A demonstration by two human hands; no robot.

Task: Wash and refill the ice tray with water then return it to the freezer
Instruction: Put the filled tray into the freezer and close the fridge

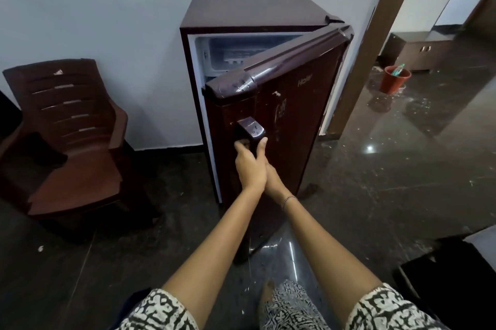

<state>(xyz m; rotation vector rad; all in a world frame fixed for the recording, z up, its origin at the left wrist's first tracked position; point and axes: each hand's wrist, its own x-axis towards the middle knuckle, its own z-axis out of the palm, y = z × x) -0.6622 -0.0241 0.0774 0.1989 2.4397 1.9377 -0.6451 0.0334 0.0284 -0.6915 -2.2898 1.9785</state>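
While the ice tray itself can't be made out for sure, the freezer compartment (pixel 241 54) shows at 12 o'clock, top of the fridge (pixel 257 11), w/ pale shapes inside too blurred to name. Fridge door (pixel 292 125) stands partly swung out, hinge on the 3 o'clock side, free edge toward 9. Door handle (pixel 251 132) sits on that free edge; left hand (pixel 249 166) is curled round it, fingers hooked behind, thumb on the front. Right hand (pixel 273 182) is pressed against the left wrist just below, mostly hidden, so its grip can't be told; thin bracelet (pixel 290 199) on that wrist. Both arms reach fwd from patterned sleeves. At 9 o'clock, a brown plastic chair (pixel 72 125) against the wall. At 2 o'clock, past a doorway, a red bucket (pixel 396 80) on the glossy dark floor (pixel 389 168).
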